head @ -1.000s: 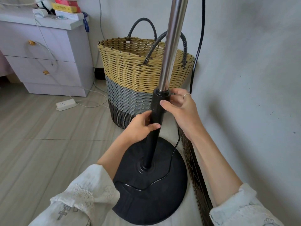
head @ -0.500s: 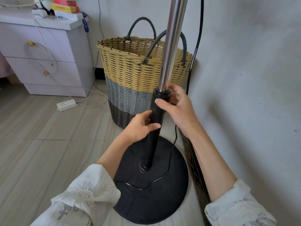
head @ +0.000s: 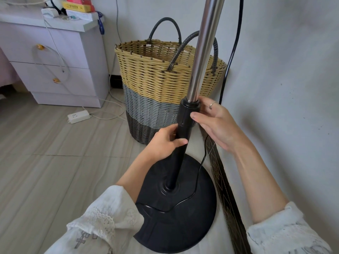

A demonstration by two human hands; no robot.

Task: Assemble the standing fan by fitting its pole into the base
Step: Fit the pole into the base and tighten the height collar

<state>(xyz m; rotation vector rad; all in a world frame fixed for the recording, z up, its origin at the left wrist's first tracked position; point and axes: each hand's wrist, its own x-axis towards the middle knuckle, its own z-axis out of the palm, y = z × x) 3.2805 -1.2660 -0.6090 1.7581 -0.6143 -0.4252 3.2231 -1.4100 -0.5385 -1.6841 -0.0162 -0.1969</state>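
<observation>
Pole (head: 180, 153) stands seated in the centre socket of the base (head: 176, 217) — the fitting looks done or nearly so, judging by how upright it sits. What seems left is tightening the collar (head: 187, 114) where the chrome tube (head: 203, 50) enters the black lower section.

Left hand (head: 163, 143) wraps around the black pole below the collar, steadying it. Right hand (head: 216, 123) curls its fingers and thumb around the collar itself, a ring on one finger.

Base: round, black, domed plastic, flat on the floor (head: 55, 162) just beside the wall (head: 284, 88). A thin black cord (head: 194, 191) trails across its top. Upper tube is polished metal and runs out of view at the top.

Behind: a woven basket (head: 156, 85), a drawer unit (head: 55, 66), a power strip (head: 78, 116) on the floor.
</observation>
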